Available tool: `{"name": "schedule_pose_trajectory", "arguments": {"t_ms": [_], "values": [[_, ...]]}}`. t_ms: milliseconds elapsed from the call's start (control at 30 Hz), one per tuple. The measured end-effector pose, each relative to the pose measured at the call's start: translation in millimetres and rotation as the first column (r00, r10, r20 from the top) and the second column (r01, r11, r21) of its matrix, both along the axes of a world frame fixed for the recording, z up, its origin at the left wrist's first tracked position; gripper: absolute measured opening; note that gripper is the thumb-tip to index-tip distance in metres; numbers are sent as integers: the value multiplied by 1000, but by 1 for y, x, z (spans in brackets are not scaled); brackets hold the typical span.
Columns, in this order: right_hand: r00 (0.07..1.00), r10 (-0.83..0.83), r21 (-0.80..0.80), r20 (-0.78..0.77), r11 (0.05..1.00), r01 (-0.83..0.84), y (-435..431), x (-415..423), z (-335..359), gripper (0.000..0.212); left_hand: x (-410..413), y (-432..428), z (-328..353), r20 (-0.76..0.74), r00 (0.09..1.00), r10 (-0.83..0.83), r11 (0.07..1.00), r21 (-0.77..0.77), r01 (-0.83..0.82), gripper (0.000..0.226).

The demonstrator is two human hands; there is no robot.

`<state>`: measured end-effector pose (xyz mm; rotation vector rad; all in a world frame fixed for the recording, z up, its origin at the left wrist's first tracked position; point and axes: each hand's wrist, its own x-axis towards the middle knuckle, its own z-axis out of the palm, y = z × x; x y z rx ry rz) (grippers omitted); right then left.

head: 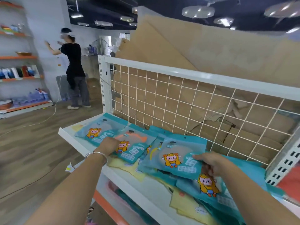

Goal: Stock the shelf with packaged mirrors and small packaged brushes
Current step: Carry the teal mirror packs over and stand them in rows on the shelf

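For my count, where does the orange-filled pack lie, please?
Head view: the orange-filled pack is second from left on the shelf, held by the left hand, before the wire grid.

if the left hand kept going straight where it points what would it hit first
The middle packet, whose edge the left hand holds; past that, probably the wire grid at the back, though depth is unclear.

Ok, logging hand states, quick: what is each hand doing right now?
Left hand: grips the edge of the packet with the orange item.
Right hand: pinches the packet beside it, thumb on top.
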<state>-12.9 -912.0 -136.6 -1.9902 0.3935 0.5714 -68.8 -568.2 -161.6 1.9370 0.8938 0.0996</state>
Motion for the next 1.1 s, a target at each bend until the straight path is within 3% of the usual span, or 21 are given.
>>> {"name": "schedule_pose_trajectory", "arguments": {"t_ms": [100,167,333,433,567,700,767,867,967,1100], "values": [[999,-21,-27,-28,999,21,3,6,-1,25,13,12,0,23,1000,4,998,66,-5,32],[999,-33,-76,-11,997,32,3,13,-6,23,19,24,-6,-78,987,-140,958,240,155,33],[996,-74,-156,41,985,80,8,19,-11,25,41,53,-28,-122,978,-171,947,253,197,22],[993,-102,-202,52,973,110,9,19,-11,29,50,64,-36,-100,983,-157,978,120,168,17],[989,-138,-205,58,968,147,7,19,-17,31,60,73,-34,-88,973,-215,975,-79,208,38],[983,-161,-130,84,977,171,11,16,-21,22,67,72,-28,-109,950,-294,923,-291,253,28],[979,-165,-115,116,977,178,11,12,-23,24,75,74,-30,-33,947,-320,871,-403,280,28],[975,-170,-115,143,976,186,13,7,-22,25,85,78,-34,-41,920,-390,832,-445,332,40],[965,-201,-49,167,976,211,18,-6,-8,23,83,72,-26,59,891,-450,743,-528,410,8],[892,-343,97,294,939,330,8,-32,4,22,88,71,-30,285,853,-438,708,-475,522,26]]}}
